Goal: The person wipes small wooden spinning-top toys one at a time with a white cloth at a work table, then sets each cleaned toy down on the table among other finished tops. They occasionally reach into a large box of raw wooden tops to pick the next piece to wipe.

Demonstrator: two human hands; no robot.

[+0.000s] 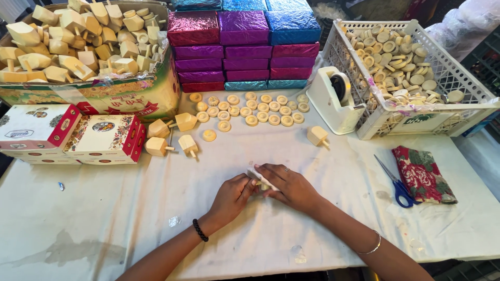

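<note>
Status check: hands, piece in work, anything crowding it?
Left hand and right hand both closed on one small wooden piece. Loose wooden tops sit apart. Nothing crowding.

Left hand (233,193) and right hand (289,186) meet, fingers curled together.

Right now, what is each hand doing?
Left hand: closed on a small wooden piece.
Right hand: fingers pressing the same piece.
</note>
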